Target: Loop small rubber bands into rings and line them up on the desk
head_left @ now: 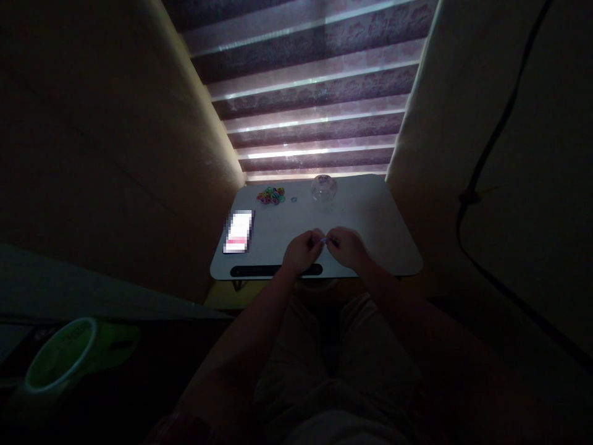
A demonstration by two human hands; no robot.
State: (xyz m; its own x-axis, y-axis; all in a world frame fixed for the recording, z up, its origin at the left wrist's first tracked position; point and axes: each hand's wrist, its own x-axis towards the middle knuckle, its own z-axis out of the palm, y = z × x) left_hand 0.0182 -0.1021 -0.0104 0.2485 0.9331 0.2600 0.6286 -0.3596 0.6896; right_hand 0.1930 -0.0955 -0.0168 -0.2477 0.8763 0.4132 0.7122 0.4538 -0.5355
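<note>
My left hand (303,251) and my right hand (345,247) meet over the front middle of the white table (384,235). Pinched between the fingertips of both is a small, pale bluish hair tie (324,240), mostly covered by the fingers. Toward the back left lies a pile of colourful small hair ties (271,196). One pale hair tie (294,199) rests apart, just right of that pile. A clear round container (323,188) stands at the back, beyond my hands; its contents are hard to make out.
A phone with a lit screen (239,231) lies at the table's left side. The dark slot (259,271) runs along the front edge, partly under my left wrist. Striped blinds (315,99) hang behind. A green bin (65,355) is at lower left, and a dark cable (491,145) hangs at right.
</note>
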